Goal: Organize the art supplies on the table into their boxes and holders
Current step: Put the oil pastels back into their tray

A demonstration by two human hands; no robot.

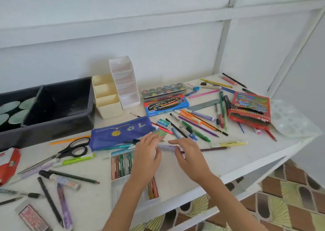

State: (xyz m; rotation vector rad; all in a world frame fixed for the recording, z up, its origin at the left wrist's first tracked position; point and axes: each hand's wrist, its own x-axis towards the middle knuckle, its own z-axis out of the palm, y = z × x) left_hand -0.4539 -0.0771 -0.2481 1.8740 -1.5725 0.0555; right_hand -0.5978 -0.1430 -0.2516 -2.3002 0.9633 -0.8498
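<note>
- Lilac pen (166, 147) at frame centre is motion-blurred. Its label is unreadable and both ends are hidden under fingers.
- Pen spans the gap between the two hands, low over the white table (219, 162). Can't tell if it touches the surface.
- Right hand (189, 154) is on the pen's right end, fingers curled down over it in a pinch. Thumb is hidden.
- Left hand (146, 154) is at the pen's left end, fingers mostly straight and blurred. Can't tell whether it grips or just touches.
- Pen sits just below the blue pencil case (121, 134) and just right of the pastel box (121, 165).
- Pastel box: the left forearm covers its lower right part.
- Cream holder (107, 99) and white holder (124, 83) stand side by side at upper centre, well apart from the hands.
- Dark bin (58, 106) and red packet (8, 162) are cut off by the left edge.
- Loose pens and pencils (198, 125) lie scattered right of centre, overlapping and hard to separate.
- Red pencil box (249, 109) lies at the right.
</note>
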